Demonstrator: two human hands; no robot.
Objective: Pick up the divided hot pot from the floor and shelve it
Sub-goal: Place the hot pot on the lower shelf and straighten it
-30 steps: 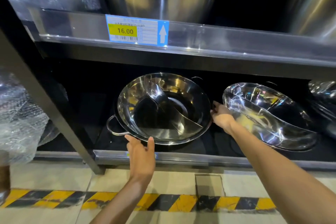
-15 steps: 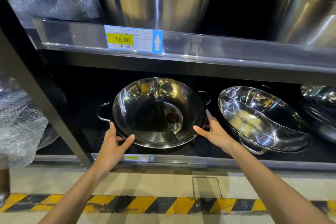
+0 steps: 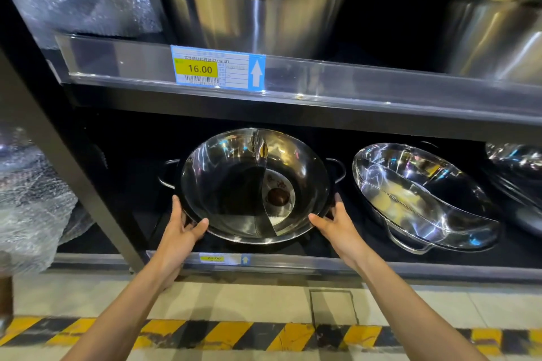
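A shiny steel divided hot pot with a curved partition and two loop handles stands tilted toward me on the bottom shelf. My left hand grips its lower left rim, thumb over the edge. My right hand holds the lower right rim, fingers spread along it. Both handles stick out to the sides, free of my hands.
A second divided pot leans just to the right, with another at the far right edge. Tall steel stockpots fill the upper shelf above a 16.00 price tag. Bubble-wrapped goods sit left of the black upright post. Striped hazard tape crosses the floor.
The pot has turned so its handles point left and right. My left hand moved from the front rim to the lower left; my right hand slid down the right rim.
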